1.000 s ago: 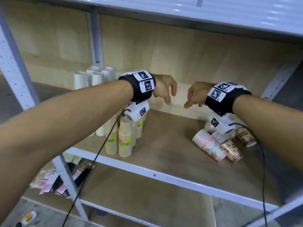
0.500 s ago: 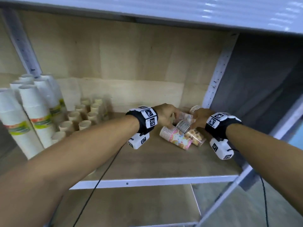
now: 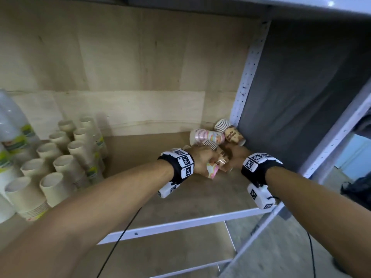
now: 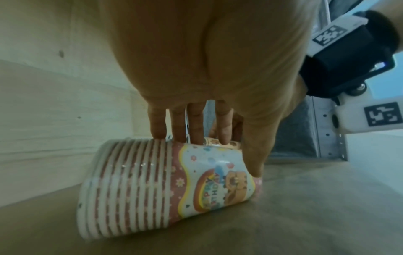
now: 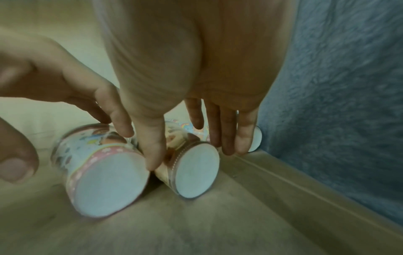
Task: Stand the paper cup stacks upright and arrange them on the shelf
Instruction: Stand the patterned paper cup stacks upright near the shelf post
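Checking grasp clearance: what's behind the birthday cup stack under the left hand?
Behind the birthday cup stack: a brown-patterned stack, mostly hidden by the left hand fingers, then the wooden back panel.

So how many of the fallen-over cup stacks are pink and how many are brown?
Pink: 2, the front pink stack and the back pink stack
Brown: 2, the front brown stack and the corner brown stack
Total: 4
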`<state>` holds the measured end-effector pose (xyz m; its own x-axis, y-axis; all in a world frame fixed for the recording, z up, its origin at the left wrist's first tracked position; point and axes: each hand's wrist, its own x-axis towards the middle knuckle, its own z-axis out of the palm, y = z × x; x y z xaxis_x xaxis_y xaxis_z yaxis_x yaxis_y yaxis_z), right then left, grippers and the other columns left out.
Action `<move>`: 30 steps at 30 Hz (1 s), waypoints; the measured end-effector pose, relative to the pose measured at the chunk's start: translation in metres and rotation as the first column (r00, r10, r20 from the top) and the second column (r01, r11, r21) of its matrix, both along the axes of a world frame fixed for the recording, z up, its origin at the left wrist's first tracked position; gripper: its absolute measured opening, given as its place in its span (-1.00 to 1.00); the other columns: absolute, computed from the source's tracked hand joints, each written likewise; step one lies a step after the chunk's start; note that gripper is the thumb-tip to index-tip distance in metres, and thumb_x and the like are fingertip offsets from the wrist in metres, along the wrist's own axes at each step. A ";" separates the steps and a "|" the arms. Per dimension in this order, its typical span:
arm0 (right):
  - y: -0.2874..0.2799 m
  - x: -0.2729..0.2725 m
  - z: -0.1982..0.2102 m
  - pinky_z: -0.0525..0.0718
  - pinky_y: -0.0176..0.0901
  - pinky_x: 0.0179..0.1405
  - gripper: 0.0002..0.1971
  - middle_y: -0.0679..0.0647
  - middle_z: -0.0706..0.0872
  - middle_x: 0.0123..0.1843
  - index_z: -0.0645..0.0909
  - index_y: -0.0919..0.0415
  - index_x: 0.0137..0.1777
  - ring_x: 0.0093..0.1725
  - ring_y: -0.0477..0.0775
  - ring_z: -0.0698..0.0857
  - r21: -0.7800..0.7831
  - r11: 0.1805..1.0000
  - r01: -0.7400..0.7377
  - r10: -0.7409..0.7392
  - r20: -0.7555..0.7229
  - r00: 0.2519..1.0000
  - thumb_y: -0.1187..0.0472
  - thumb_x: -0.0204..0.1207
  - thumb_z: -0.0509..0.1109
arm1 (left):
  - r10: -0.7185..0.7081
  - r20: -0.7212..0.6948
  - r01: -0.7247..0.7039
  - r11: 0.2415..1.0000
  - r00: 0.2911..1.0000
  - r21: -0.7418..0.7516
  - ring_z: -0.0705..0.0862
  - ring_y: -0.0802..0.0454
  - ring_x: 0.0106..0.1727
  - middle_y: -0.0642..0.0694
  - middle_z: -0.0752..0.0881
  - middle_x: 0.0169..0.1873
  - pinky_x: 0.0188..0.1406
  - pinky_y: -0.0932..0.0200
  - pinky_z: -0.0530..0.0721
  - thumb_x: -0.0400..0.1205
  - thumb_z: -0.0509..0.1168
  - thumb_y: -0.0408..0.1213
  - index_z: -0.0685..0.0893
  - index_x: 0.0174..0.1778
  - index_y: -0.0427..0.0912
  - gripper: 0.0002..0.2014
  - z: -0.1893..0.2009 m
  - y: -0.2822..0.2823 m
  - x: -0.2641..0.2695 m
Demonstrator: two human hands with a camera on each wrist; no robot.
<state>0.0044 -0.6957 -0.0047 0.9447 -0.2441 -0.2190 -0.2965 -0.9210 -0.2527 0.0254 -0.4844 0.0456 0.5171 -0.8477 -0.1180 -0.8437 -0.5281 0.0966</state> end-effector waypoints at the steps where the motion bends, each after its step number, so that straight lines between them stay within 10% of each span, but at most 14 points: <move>1: 0.006 -0.007 0.005 0.62 0.03 0.34 -0.03 -0.09 0.63 0.36 0.38 -0.17 0.48 0.35 0.11 0.64 -0.017 1.000 0.007 -0.007 0.031 1.000 -0.30 -0.03 0.53 | -0.008 0.016 0.008 1.000 1.000 0.012 0.52 -0.10 0.31 -0.05 0.60 0.25 -0.07 0.17 0.31 0.48 0.52 -0.05 0.61 0.35 0.01 -0.49 -0.003 -0.001 0.001; 10: 0.022 -0.025 0.020 0.66 -0.01 0.22 -0.16 0.04 0.69 0.23 0.55 0.05 0.39 0.25 0.15 0.66 -0.015 0.997 0.074 -0.074 -0.002 0.997 -0.13 0.07 0.68 | -0.075 0.171 0.050 0.988 0.982 0.143 0.40 -0.15 0.44 -0.03 0.52 0.37 0.44 -0.10 0.32 0.47 0.48 0.00 0.50 0.48 0.13 -0.37 -0.013 -0.009 0.005; 30: 0.036 -0.044 0.062 0.47 -0.29 -0.02 -0.42 0.14 0.62 0.36 0.50 0.12 0.49 0.27 0.14 0.63 -0.050 0.997 0.060 -0.060 0.010 0.998 0.19 0.45 0.50 | -0.007 -0.056 0.005 0.999 0.998 -0.043 0.61 -0.08 0.22 -0.07 0.64 0.23 0.12 0.06 0.64 0.41 0.57 -0.06 0.58 0.40 -0.05 -0.37 0.004 0.019 0.018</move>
<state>-0.0394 -0.6601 0.0573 0.9298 -0.3109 -0.1972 -0.3497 -0.9133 -0.2088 0.0435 -0.4658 0.0501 0.5056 -0.8557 -0.1104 -0.8395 -0.5175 0.1658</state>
